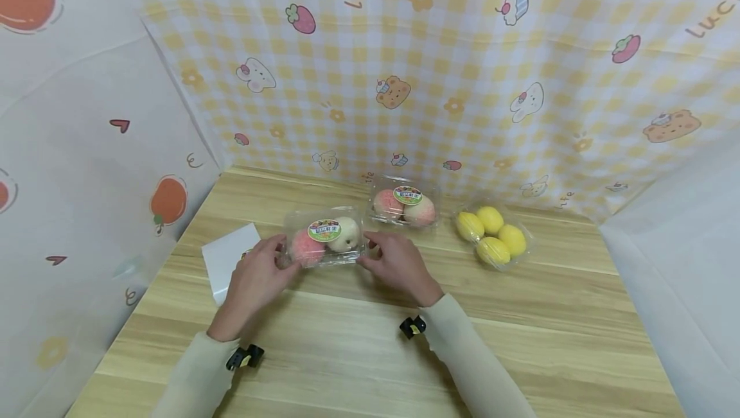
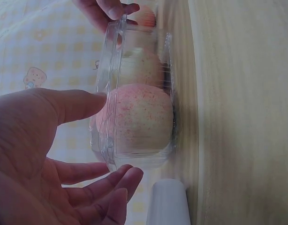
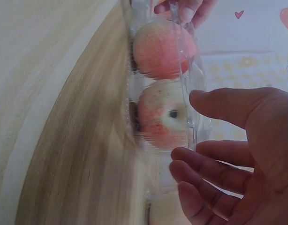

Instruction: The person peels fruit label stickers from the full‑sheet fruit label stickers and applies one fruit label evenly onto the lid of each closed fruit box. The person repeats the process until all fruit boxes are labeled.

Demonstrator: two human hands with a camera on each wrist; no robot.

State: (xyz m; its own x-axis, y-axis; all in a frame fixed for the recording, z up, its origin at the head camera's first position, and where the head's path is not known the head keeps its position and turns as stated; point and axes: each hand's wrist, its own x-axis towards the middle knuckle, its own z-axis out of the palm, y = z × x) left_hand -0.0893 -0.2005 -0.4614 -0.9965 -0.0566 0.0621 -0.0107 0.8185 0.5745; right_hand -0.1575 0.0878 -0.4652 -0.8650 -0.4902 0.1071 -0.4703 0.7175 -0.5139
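Person's L hand [image 1: 263, 269] & R hand [image 1: 399, 261] pinch opp. ends of clear, rect. plastic box [image 1: 332, 261] w/ 2 round pink-white peaches [image 1: 308, 250]; uneven squeeze could pop it open.

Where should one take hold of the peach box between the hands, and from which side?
Probably at its two short ends, approached from left and right together: the box is long, its label faces up, and the rim juts out, giving an edge to pinch.

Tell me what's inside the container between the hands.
A pink peach-like fruit and a paler one. In the head view, the oval label covers part of both; their undersides are hidden.
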